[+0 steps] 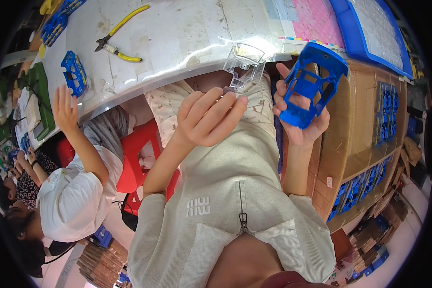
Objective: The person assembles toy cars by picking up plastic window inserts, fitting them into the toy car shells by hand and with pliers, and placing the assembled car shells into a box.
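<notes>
In my right hand (pixel 312 127) is a blue toy car body shell (pixel 298 86) with open window holes, tilted upright, the fingers wrapped round its side and lower end. My left hand (pixel 209 115) is closed in a pinch at the lower end of a clear plastic car window piece (pixel 245 57). This piece stands out beyond the fingertips, over the table's front edge and beside the blue shell, not touching it. The fingers partly hide the end of the clear piece.
Yellow-handled side cutters (pixel 116 41) lie on the white table (pixel 177 29). Another blue car shell (pixel 74 73) is near its left edge, by a co-worker's raised hand (pixel 65 108). A blue tray (pixel 353 36) stands far right, above a cardboard box (pixel 357 115) holding several blue shells.
</notes>
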The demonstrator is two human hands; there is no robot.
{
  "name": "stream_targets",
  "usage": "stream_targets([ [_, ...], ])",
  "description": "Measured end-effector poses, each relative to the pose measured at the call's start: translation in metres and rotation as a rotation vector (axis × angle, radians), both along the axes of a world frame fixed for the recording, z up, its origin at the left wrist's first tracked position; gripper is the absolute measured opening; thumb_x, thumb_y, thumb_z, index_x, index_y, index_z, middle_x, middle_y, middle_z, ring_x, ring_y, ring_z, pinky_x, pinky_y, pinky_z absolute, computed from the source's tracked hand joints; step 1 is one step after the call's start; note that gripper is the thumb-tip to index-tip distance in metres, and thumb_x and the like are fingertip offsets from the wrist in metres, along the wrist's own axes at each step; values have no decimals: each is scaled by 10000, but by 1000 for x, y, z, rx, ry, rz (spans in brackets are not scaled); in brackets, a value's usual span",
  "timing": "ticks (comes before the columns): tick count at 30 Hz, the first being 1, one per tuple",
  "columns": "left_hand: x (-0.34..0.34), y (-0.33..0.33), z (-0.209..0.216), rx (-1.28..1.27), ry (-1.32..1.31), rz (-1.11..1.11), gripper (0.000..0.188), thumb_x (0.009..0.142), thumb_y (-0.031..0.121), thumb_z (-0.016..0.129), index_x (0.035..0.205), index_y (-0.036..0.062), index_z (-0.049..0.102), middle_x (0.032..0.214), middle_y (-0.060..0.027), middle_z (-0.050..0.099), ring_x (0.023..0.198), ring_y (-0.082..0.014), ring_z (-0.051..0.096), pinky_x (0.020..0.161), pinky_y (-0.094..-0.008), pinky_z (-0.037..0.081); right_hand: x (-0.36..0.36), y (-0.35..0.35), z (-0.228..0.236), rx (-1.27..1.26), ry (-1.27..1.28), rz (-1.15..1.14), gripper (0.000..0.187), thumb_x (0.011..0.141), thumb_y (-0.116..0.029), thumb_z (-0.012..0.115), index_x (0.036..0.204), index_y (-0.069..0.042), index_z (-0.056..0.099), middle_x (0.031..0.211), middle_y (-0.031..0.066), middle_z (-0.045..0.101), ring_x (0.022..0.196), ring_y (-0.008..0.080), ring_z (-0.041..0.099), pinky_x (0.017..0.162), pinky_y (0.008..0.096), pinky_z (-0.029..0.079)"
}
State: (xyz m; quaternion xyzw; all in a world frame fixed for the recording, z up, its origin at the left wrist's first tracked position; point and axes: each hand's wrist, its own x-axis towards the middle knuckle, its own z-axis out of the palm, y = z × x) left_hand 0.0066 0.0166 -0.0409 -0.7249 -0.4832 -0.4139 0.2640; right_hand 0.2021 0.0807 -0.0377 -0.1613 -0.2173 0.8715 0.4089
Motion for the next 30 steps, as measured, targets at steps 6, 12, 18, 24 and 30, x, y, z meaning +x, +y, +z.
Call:
stream_targets([
  [6,-6,4,-2,1,13,-5,203,668,77,654,861,140,647,829,-7,596,791,-154,570,625,-257,410,-5,-3,-5,-17,62,38,912,696,-431,658,1317,73,219,1037,159,394,823,216,469,706,350,482],
  [12,-51,39,-14,-297,-166,64,264,654,-33,560,869,96,642,1003,-67,587,936,-256,547,765,-348,405,-5,-5,-9,35,4,7,842,724,-424,629,1303,66,263,1042,174,400,828,227,469,733,368,486],
  [18,-32,49,-9,-371,-390,106,287,680,-1,540,955,59,594,1056,-115,535,985,-295,469,845,-389,362,-7,-5,-11,13,24,-7,832,721,-435,619,1288,73,283,1055,187,412,826,237,471,738,374,466],
  [24,-2,53,-21,-469,-195,151,431,720,220,671,1052,7,498,1062,-139,523,982,-305,497,857,-380,369,-10,-7,-5,-17,-93,-73,816,710,-526,559,1218,82,360,998,178,452,808,251,462,703,362,404],
  [30,5,27,-36,-514,-109,-318,180,656,66,587,824,26,536,976,-101,574,982,-256,533,865,-377,400,-5,-5,-10,-55,-144,-104,795,772,-594,429,1183,86,391,957,166,486,763,235,481,644,321,394],
])
